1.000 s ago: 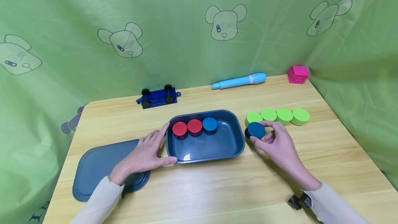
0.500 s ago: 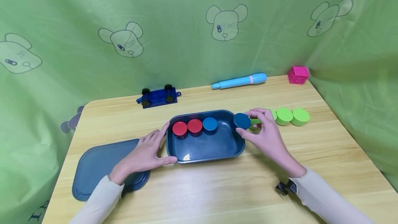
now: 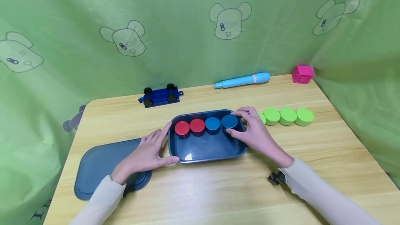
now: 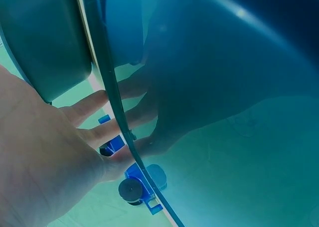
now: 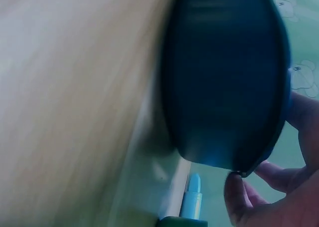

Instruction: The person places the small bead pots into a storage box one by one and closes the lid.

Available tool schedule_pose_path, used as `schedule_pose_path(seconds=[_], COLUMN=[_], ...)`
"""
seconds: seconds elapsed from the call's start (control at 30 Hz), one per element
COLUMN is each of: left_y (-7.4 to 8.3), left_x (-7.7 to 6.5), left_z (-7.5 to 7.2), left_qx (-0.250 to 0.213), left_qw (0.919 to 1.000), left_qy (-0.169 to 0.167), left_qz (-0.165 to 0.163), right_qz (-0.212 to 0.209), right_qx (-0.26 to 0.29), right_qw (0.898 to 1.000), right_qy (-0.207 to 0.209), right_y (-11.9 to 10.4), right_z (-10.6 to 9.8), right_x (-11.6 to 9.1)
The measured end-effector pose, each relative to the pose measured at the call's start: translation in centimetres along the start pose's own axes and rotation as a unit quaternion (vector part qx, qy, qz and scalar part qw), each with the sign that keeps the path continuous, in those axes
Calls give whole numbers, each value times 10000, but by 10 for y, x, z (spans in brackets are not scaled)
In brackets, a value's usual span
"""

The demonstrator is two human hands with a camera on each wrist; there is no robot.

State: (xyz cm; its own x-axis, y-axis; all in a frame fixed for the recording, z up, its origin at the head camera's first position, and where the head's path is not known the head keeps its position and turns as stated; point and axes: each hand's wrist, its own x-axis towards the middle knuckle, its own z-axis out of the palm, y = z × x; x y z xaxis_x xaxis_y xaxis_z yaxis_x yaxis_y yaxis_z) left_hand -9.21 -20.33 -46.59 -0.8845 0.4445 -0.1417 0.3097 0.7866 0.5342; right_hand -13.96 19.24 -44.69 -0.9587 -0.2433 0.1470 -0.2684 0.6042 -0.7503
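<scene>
A dark blue-grey plastic box (image 3: 203,152) stands on the table. Inside, along its far side, are two red round blocks (image 3: 189,127) and one blue round block (image 3: 212,125). My right hand (image 3: 254,133) pinches another blue round block (image 3: 229,122) between thumb and fingers, inside the box's right end beside the first blue one. My left hand (image 3: 147,155) rests against the box's left end, fingers stretched along its side and thumb at the near rim. In the right wrist view, the box's wall (image 5: 224,82) hides the pinched block.
The box's lid (image 3: 106,166) lies flat under my left wrist. Several light green round blocks (image 3: 287,116) stand in a row right of the box. Along the back are a blue toy car chassis (image 3: 160,96), a light blue pen (image 3: 242,80) and a pink cube (image 3: 302,74).
My right hand has carried the blue round block leftward from beside the green blocks, over the box's right rim and into the box. My left hand stays at the box's left end.
</scene>
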Motion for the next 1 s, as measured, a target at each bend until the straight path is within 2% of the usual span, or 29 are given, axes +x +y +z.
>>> schedule_pose_path(seconds=[0.23,0.47,1.0], left_y=[0,1,3], left_x=[1,1,1], left_z=[0,0,-1], left_qx=[24,18,-5], left_qw=[10000,10000,10000], left_qy=[-8,-17,-25], left_qz=[0,-16,-14], right_qz=[-149,-206,19], right_qx=[-596,-1387,-1237], right_qw=[9976,9887,9915], right_qy=[-309,-527,-395], right_y=[4,1,-2], right_z=[5,8,14], right_x=[4,6,8])
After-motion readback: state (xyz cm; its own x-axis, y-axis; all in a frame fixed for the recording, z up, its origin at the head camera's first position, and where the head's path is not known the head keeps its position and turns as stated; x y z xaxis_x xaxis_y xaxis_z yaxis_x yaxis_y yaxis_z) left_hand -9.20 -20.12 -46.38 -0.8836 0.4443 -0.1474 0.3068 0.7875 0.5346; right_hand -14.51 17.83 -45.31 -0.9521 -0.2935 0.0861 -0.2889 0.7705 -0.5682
